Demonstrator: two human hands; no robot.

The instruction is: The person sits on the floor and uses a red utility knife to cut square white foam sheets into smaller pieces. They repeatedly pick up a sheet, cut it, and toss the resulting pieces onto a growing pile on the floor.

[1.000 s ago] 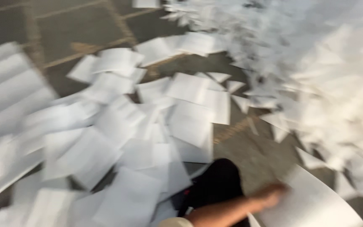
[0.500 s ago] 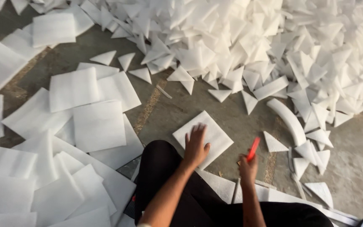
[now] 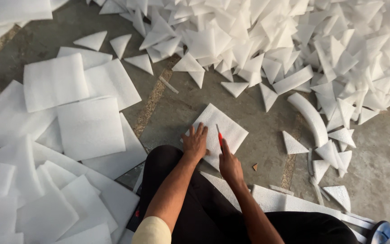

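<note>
Left hand: the left hand [image 3: 196, 142] lies flat, fingers spread, pressing on the near-left part of a square white foam sheet [image 3: 217, 131].
Right hand: the right hand [image 3: 229, 166] is closed around a red utility knife [image 3: 220, 137], whose tip rests on the sheet just right of the left hand's fingers.
Foam sheet: it lies on the concrete floor [image 3: 258, 117], turned like a diamond, just in front of the person's dark-clothed knees.
To the left: a spread of overlapping square foam sheets [image 3: 91, 126] covers the floor.
Ahead and right: a big heap of white foam triangles [image 3: 294, 40], with loose triangles and a curved foam strip [image 3: 310, 118] nearby.
</note>
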